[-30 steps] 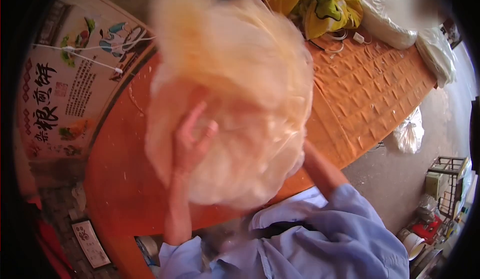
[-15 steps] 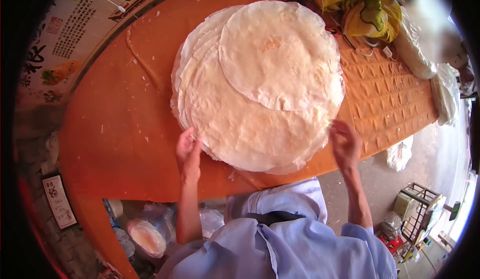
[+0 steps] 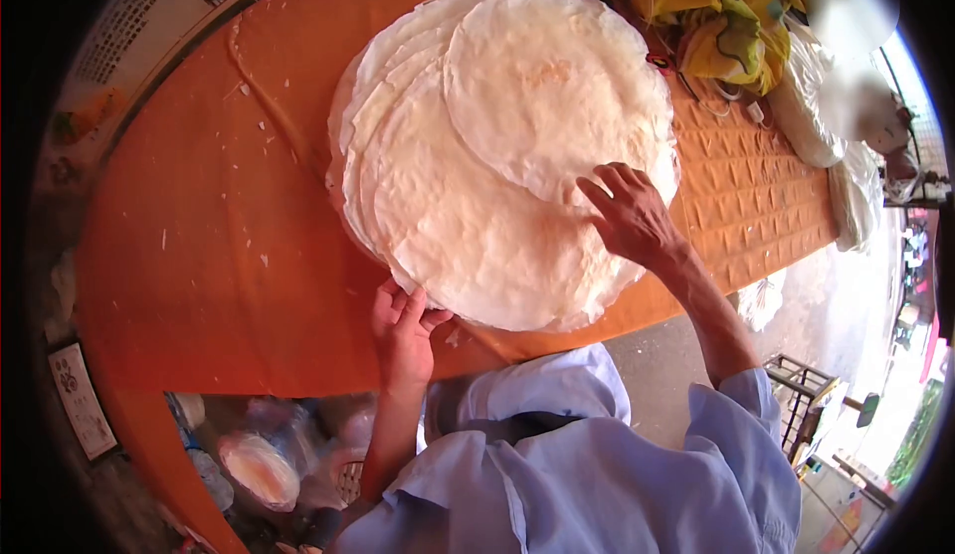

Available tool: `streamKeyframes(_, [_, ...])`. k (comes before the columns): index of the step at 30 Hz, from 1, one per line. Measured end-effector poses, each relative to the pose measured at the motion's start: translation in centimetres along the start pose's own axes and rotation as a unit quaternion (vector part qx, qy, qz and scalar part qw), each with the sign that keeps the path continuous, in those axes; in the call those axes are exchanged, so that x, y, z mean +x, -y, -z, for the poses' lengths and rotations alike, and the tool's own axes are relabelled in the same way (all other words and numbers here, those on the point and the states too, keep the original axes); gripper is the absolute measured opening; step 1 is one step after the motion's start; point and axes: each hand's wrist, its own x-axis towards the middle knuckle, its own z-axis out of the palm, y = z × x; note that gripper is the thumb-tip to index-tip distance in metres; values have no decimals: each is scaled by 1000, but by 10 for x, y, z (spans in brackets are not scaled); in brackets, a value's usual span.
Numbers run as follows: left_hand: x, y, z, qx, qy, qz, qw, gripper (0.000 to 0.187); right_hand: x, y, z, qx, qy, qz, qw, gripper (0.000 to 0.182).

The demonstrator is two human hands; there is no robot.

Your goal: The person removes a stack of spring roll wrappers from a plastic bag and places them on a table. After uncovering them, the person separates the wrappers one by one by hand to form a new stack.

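A broad pile of thin, pale round flatbreads [image 3: 468, 231] lies on the orange-covered table, its layers fanned out along the left side. On top, toward the back, rests a smaller-looking round section of flatbread [image 3: 547, 82] with a browned patch. My left hand [image 3: 406, 340] pinches the pile's front-left rim, thumb on top and the other fingers partly hidden by the edge. Over the right part of the pile, my right hand [image 3: 639, 218] reaches in with fingers apart, its fingertips close to the curved edge of the top section.
An orange cover [image 3: 199, 256] with scattered crumbs spreads over the table, quilted at the right. Yellow cloth [image 3: 711, 17] and white plastic-wrapped bundles [image 3: 806, 106] sit at the back right. Below the front edge lies a bagged stack of flatbread [image 3: 261, 469]; a metal rack [image 3: 796, 390] stands right.
My right hand has moved from beside the pile inward over its top. My left hand has slid down and right along the rim and now grips it. The view has shifted slightly.
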Motion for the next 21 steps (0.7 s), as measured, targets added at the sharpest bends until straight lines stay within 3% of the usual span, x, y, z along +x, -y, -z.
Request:
streamKeyframes(3, [-9,10,-16,-40,-7,-24,999,37,-2,-11,1,-83,-9,42,996,51])
streamKeyframes(6, [-18,17,-27,-29,19,12,999,41,-3,-26,-4,-50,-40,-10,998,52])
streamKeyframes(8, [-20,26,-27,-33,64,48,996,42,-4,-35,-6,-65,-67,-12,996,44])
streamKeyframes(11, [-8,47,-28,-65,-8,114,991,44,10,-59,-4,-24,-80,-5,996,30])
streamKeyframes(12, [-6,50,-33,-98,-25,119,988,45,21,-68,12,-6,-57,30,998,24])
streamKeyframes(13, [-7,49,-38,-157,-7,97,983,43,32,-75,22,-46,-94,49,993,21])
streamKeyframes(14, [-6,51,-37,-165,-10,97,981,44,47,-68,52,18,-150,-3,988,15])
streamKeyframes(15, [-5,54,-33,-173,-12,95,980,46,65,-58,92,-47,-164,17,985,11])
streamKeyframes(16, [-3,58,-29,-183,-13,94,979,47,72,-42,118,-38,-239,-17,970,9])
streamKeyframes(17, [-3,63,-26,-160,-2,82,984,50,75,-15,145,-29,-246,-40,968,11])
streamKeyframes(20, [-6,57,-33,-258,25,80,963,53,48,29,142,-114,-163,84,976,23])
streamKeyframes(21, [-8,56,-34,-253,29,77,964,53,36,44,121,-80,-102,67,989,25])
